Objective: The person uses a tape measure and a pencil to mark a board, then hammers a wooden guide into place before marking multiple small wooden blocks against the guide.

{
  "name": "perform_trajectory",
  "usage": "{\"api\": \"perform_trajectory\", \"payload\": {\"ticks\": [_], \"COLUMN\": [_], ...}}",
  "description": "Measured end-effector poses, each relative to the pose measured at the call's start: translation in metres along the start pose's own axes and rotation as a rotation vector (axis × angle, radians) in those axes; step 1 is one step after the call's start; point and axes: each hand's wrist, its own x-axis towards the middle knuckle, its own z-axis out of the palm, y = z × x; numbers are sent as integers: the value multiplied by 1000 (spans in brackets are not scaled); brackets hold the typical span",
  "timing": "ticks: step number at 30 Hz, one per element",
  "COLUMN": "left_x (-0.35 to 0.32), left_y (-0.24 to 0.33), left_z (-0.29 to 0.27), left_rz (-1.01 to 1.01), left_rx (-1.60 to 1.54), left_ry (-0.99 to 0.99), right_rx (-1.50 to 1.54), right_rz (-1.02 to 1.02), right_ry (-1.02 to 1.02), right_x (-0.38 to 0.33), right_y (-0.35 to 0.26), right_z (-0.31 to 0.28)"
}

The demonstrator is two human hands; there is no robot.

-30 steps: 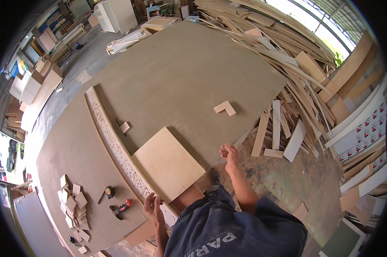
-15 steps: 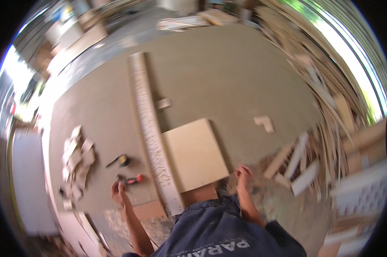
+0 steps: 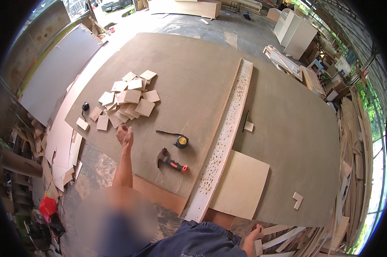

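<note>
On the broad grey-brown surface (image 3: 180, 85), a loose heap of pale, square wooden pieces (image 3: 132, 96) lies at the left. The left hand (image 3: 125, 135) is positioned just on the near side of the heap, fingers loosely curled and partly open, with no piece visible in its grasp; contact with the nearest piece cannot be determined.

To the right of this hand lies a black-and-yellow tape measure (image 3: 182, 141); nearer the person is a dark-headed hammer with a black-and-red grip (image 3: 176, 165). Beyond these tools, a long, white, dark-speckled strip with raised wooden edges (image 3: 222, 141) crosses the surface. A flat, pale, rectangular wooden board (image 3: 240, 184) lies alongside its right edge.

The right hand (image 3: 256, 232) is located low, near the board's near right corner, fingers curled; whether it grips anything cannot be determined.
</note>
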Motion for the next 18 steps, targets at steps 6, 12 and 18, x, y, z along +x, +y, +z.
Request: {"api": "perform_trajectory", "payload": {"ticks": [6,12,18], "left_x": [12,37,56], "left_y": [80,101,41], "left_z": [61,81,94], "left_rz": [176,186,532], "left_rx": [254,583,538], "left_ry": [-11,-146,189], "right_rx": [-208,-238,-318], "right_rz": [-156,-128,-492], "right_ry": [79,88,126], "right_x": [24,9,-13], "right_y": [5,-5,-33], "right_z": [4,-13,18]}}
